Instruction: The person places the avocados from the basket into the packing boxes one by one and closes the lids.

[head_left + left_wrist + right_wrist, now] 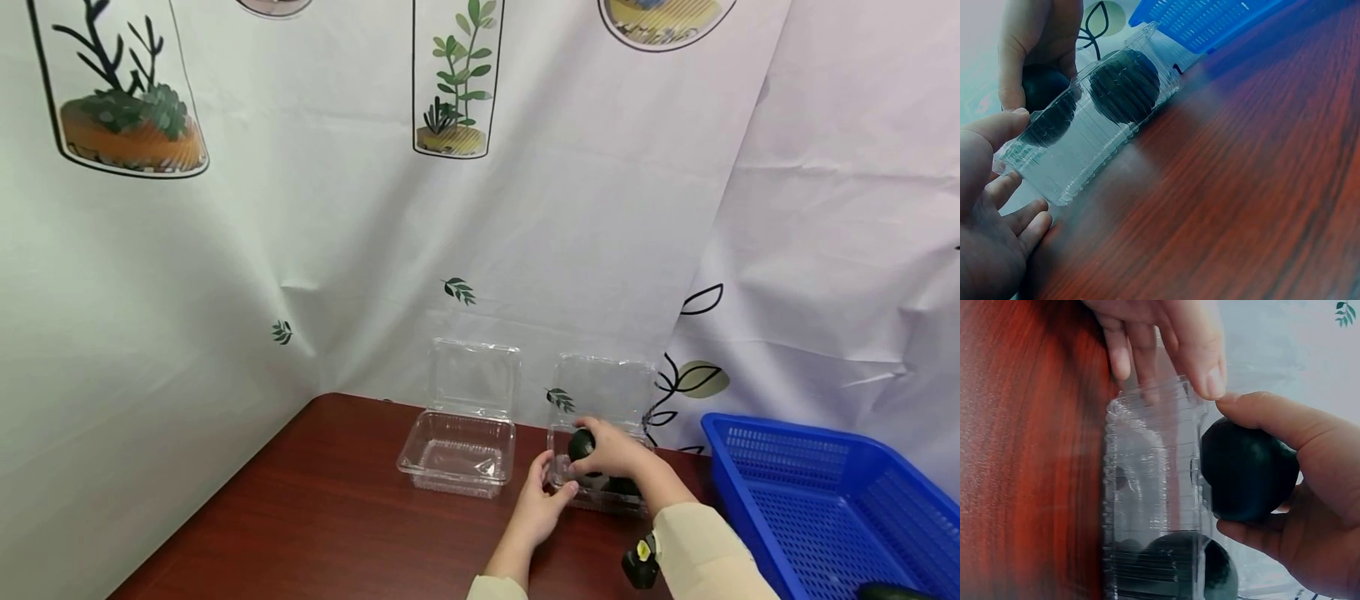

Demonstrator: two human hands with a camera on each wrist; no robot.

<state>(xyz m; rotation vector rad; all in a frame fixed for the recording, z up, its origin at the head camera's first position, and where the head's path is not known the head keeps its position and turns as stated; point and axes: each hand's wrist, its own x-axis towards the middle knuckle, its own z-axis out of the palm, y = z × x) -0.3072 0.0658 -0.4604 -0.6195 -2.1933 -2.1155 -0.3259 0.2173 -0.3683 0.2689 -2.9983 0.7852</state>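
Observation:
My right hand (611, 454) grips a dark green avocado (1249, 469), thumb on one side and fingers on the other, at the rim of a clear plastic clamshell box (1079, 169). Part of the avocado shows through the box wall in the left wrist view. My left hand (538, 510) holds the box's left end, its thumb at the rim corner and its fingers against the end wall. Another avocado (1125, 86) lies inside the box, toward its right end. The box's lid (606, 387) stands raised at the back.
A second clear clamshell box (457, 454), lid up, sits to the left on the reddish-brown table (330, 508). On the right stands a blue plastic basket (757, 500) with a dark green item (888, 592) at its near edge. A printed white cloth (360, 250) hangs behind the table.

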